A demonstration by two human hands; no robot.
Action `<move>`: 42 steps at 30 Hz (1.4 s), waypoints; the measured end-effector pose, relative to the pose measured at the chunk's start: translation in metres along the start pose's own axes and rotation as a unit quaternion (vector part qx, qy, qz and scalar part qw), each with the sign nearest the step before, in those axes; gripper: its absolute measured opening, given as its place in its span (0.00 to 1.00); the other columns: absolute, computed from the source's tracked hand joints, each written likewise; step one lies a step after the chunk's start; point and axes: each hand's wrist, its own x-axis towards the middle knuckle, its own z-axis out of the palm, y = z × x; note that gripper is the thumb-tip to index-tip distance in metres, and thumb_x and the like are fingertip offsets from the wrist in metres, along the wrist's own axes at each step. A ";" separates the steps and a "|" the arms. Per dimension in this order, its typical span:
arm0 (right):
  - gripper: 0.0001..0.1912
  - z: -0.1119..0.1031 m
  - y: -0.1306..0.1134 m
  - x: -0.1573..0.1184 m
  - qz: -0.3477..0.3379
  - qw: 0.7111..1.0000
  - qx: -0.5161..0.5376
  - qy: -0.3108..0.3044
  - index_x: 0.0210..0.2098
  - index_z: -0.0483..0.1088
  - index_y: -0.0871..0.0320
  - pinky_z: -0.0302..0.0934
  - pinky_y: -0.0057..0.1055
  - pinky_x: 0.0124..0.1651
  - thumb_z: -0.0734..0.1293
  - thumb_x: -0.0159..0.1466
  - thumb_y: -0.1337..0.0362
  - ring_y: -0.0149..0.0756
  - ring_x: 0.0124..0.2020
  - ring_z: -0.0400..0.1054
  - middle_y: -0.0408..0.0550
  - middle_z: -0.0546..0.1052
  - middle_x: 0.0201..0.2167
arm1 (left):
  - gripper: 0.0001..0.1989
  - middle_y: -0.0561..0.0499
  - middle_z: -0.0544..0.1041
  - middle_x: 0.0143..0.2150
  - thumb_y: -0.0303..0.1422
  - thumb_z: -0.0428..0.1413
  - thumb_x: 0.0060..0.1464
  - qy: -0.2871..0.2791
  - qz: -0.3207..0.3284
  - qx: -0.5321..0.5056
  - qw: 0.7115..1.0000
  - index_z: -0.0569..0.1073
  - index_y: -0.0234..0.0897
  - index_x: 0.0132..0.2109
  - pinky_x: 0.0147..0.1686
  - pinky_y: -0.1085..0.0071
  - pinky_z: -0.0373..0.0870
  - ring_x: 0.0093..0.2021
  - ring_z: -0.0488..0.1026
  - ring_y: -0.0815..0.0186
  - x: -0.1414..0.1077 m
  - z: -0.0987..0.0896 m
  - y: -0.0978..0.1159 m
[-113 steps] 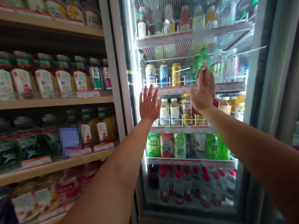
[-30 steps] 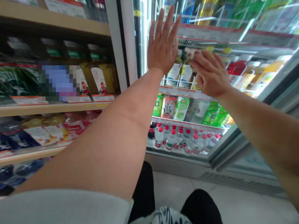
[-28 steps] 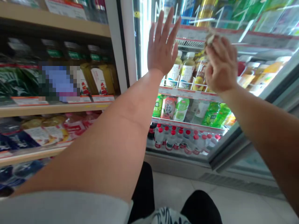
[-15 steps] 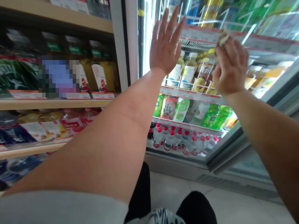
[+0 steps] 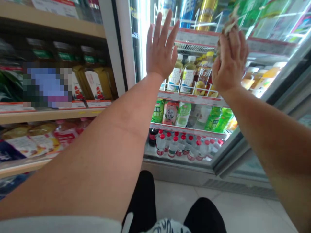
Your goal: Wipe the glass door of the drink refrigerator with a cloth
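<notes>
My left hand (image 5: 160,53) is raised with its fingers spread, palm toward the lit drinks fridge. It appears to rest flat on the fridge's glass front, though the contact itself is hidden. My right hand (image 5: 229,63) presses a crumpled, dirty whitish cloth (image 5: 229,27) toward the same front, and part of the cloth sticks out above the fingertips. Behind the hands, tea bottles (image 5: 189,74) with white labels stand on a middle shelf. A yellow-capped bottle (image 5: 205,69) stands just left of my right hand.
An open shelf of juice bottles (image 5: 93,79) is on the left, beside the fridge's upright frame (image 5: 125,42). Red-capped water bottles (image 5: 175,147) fill the fridge bottom. A thick grey door frame (image 5: 243,142) slants at the right. Pale floor tiles (image 5: 175,197) lie below.
My right hand has moved up a little with the cloth, its fingers pointing more upward. My left hand stays about where it was against the fridge. The whole view has shifted slightly.
</notes>
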 end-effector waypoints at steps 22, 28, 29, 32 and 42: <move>0.31 -0.003 -0.015 -0.009 -0.129 0.983 0.023 -0.129 0.75 0.45 0.42 0.38 0.62 0.76 0.50 0.74 0.57 0.45 0.77 0.40 0.37 0.51 0.75 | 0.33 0.73 0.49 0.74 0.33 0.47 0.62 0.001 -0.029 -0.041 0.999 0.57 0.57 0.72 0.78 0.54 0.36 0.77 0.40 0.62 0.001 0.000 -0.003; 0.31 0.004 -0.022 -0.018 0.021 0.999 0.010 -0.022 0.75 0.46 0.48 0.43 0.61 0.74 0.49 0.74 0.56 0.48 0.77 0.39 0.45 0.50 0.76 | 0.35 0.76 0.47 0.74 0.35 0.50 0.59 -0.007 -0.035 -0.058 0.998 0.57 0.59 0.72 0.78 0.54 0.34 0.77 0.39 0.61 0.002 -0.001 -0.002; 0.31 0.006 -0.024 -0.024 -0.001 0.999 0.015 -0.045 0.75 0.46 0.47 0.43 0.61 0.74 0.49 0.73 0.56 0.48 0.77 0.39 0.44 0.52 0.76 | 0.34 0.76 0.48 0.73 0.35 0.49 0.60 -0.004 -0.033 -0.054 0.998 0.57 0.61 0.72 0.77 0.54 0.35 0.77 0.40 0.62 0.001 -0.002 -0.001; 0.32 0.009 -0.023 -0.031 -0.078 0.989 0.033 -0.118 0.75 0.45 0.42 0.41 0.64 0.74 0.51 0.72 0.57 0.49 0.77 0.40 0.38 0.53 0.75 | 0.31 0.66 0.54 0.74 0.32 0.44 0.64 0.014 -0.007 -0.013 1.000 0.59 0.53 0.73 0.76 0.53 0.40 0.77 0.45 0.58 -0.001 -0.006 0.002; 0.32 -0.001 -0.013 0.027 0.030 0.999 0.025 -0.034 0.76 0.42 0.45 0.33 0.62 0.75 0.45 0.73 0.55 0.46 0.78 0.33 0.36 0.47 0.76 | 0.32 0.57 0.52 0.76 0.29 0.46 0.64 0.010 -0.005 0.001 1.000 0.57 0.43 0.73 0.77 0.50 0.37 0.77 0.43 0.56 -0.001 -0.002 0.000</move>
